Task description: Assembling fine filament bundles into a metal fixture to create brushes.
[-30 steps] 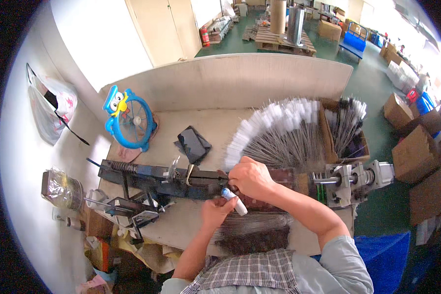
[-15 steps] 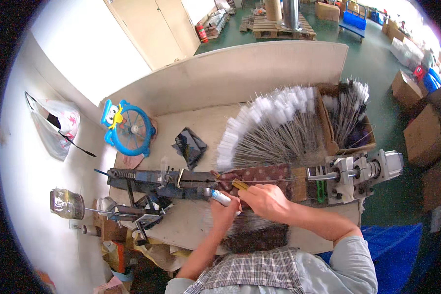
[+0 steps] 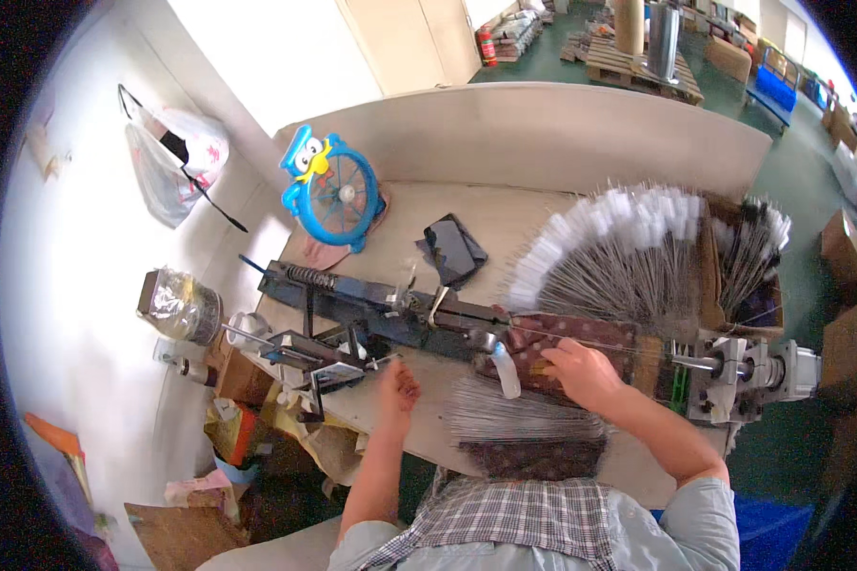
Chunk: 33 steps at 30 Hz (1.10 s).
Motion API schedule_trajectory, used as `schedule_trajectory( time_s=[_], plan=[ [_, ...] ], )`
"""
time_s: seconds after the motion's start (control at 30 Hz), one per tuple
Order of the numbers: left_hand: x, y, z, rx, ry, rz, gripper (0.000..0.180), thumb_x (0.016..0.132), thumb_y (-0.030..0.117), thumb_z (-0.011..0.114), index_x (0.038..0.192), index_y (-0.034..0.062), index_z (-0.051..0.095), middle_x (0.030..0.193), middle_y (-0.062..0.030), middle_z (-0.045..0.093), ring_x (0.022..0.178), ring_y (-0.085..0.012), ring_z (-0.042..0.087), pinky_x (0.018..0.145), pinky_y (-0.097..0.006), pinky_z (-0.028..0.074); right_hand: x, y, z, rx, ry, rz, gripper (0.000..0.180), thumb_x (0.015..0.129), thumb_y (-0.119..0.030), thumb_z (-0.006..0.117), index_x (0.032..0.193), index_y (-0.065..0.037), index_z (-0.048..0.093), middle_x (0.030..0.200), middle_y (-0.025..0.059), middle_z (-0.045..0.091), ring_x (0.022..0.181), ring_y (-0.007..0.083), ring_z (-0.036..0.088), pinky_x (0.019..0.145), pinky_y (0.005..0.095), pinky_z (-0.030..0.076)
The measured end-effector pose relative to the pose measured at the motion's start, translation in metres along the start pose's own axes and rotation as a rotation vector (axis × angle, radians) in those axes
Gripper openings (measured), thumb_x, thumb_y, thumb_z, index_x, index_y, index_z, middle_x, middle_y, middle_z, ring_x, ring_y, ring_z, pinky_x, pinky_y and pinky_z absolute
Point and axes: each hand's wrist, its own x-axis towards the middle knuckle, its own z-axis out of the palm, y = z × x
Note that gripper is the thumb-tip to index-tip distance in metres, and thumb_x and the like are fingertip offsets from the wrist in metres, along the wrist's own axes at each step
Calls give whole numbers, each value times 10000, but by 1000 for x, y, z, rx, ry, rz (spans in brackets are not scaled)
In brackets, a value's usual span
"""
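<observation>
Clock directions run from the hand named, twelve being straight away from you. Your left hand [image 3: 398,388] is blurred, its fingers curled inward; whether it has hold of anything cannot be told. The black metal frame [image 3: 326,367] lies near it at nine o'clock. Your right hand [image 3: 584,371] is over the dotted brown cloth [image 3: 581,331], fingers half bent; contact with the cloth cannot be confirmed, nor can anything in its grip. At its nine o'clock, clear of your fingers, is the white handle [image 3: 508,374], tilted, its blue end beside a metal knob [image 3: 484,340]. Bare wires [image 3: 505,414] lie at its eight o'clock. White-tipped brushes [image 3: 628,228] fan out between twelve and one o'clock, and the steel shaft unit [image 3: 747,376] is mounted at three. From your left hand, the blue toy-shaped fan [image 3: 345,193] stands between eleven and twelve.
</observation>
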Motion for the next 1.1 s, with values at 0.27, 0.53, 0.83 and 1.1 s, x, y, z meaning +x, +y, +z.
schedule_trajectory(
  time_s=[0.27, 0.53, 0.83, 1.1],
  plan=[
    [7, 20, -28, -210, 63, -103, 231, 822, 334, 645, 846, 110, 592, 723, 26, 555, 686, -110, 537, 616, -268, 460, 5, -10, -12, 89, -123, 6, 293, 745, -43, 618, 1036, -29, 589, 906, 134, 538, 815, 325, 573, 702, 380, 491],
    [6, 10, -4, -370, 294, 19, 98, 822, 168, 595, 793, 75, 589, 669, -7, 544, 590, -122, 515, 510, -250, 408, -8, -17, -43, 163, -71, -16, 328, 718, -11, 622, 1044, -48, 603, 925, 121, 570, 797, 322, 586, 689, 381, 502],
    [-87, -26, 144, 53, -342, 56, 107, 850, 122, 595, 831, 18, 611, 732, -44, 603, 616, -111, 530, 596, -250, 433, -2, 9, -66, 195, 269, 73, 173, 748, -122, 645, 895, -32, 643, 819, 119, 633, 797, 310, 603, 699, 385, 495],
    [-76, -49, 199, 77, -544, 106, 146, 892, 150, 572, 907, 12, 619, 759, -25, 608, 627, -56, 513, 571, -189, 408, -22, 21, -71, 293, 355, 110, 183, 729, -111, 684, 895, -37, 667, 720, 103, 608, 684, 263, 586, 622, 354, 464]
  ],
)
